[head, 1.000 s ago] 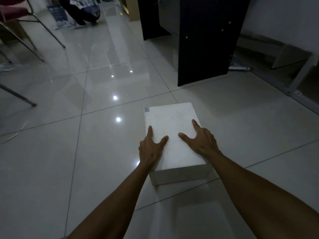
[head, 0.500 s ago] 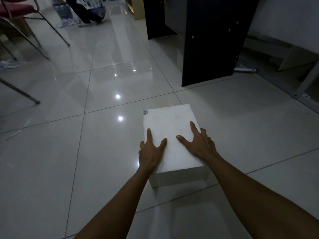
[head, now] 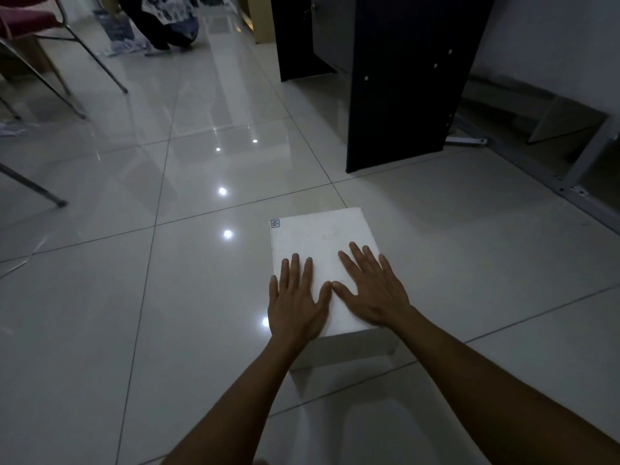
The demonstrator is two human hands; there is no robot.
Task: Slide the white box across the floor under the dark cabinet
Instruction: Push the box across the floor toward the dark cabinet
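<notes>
Both palms flat on the lid of the white box (head: 322,260), on the glossy tiled floor (head: 167,297) short of the dark cabinet (head: 409,78). Left hand (head: 297,302) spread open, pressed down near the box's near-left corner, little finger hanging over the left edge; right hand (head: 372,290) likewise splayed and flat, nearer the right side, thumb tips almost meeting. Nothing gripped or pinched, only downward pressure on the lid.

Box well apart from the cabinet's base panel, with a stretch of bare tile between. Long axis running away from the body toward the upper right, far short end pointing roughly at the floor just left of the cabinet panel's foot; small label (head: 275,223) at the far-left corner.

Risks, judged from here: with palms on top only, likely slipping of hands over the smooth lid instead of the box moving; uneven push from 1 side likely to swing the far end off line and into the panel's edge; clearance beneath the cabinet not visible, so jamming possible. Chair legs (head: 100,65) and papers well off to the left, out of the path
</notes>
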